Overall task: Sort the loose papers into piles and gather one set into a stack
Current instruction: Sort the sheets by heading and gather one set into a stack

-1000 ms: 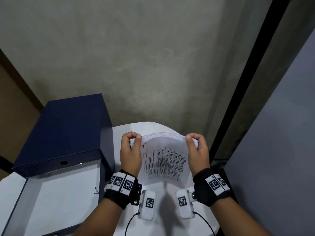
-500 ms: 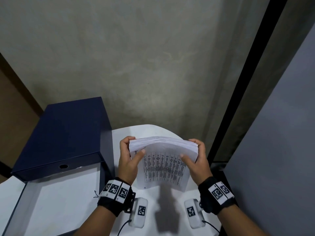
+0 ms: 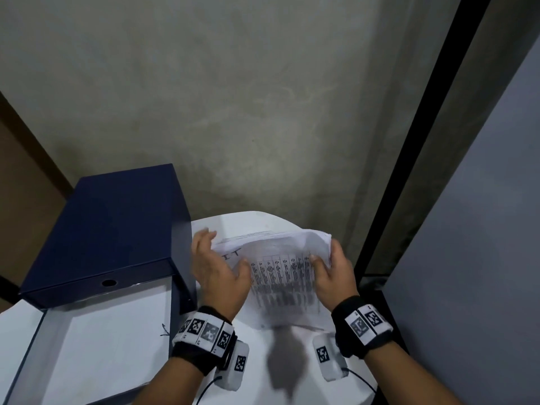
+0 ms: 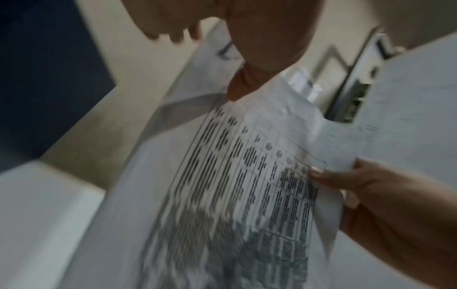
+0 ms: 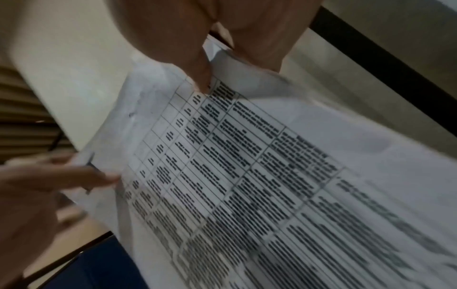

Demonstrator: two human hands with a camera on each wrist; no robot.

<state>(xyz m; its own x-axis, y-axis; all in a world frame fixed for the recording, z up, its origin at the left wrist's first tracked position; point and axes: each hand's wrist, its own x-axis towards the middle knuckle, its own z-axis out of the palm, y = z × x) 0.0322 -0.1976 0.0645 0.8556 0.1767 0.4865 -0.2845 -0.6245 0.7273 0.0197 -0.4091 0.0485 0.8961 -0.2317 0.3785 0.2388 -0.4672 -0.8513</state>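
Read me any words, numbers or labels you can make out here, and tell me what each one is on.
Top sheet: a printed table, its text too blurred to read in any view.
Top sheet, upper left corner: handwritten marks, perhaps "IT", not clear enough to be sure.
Wrist bands: square black-and-white code markers, no words.
White sheet in the box tray: a small pen mark, not legible.
Blue box: no text visible.

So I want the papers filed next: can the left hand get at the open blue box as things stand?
Probably yes. The left hand sits right beside the blue box, with nothing between them, but it helps steady the paper stack, which the right hand would then hold alone.
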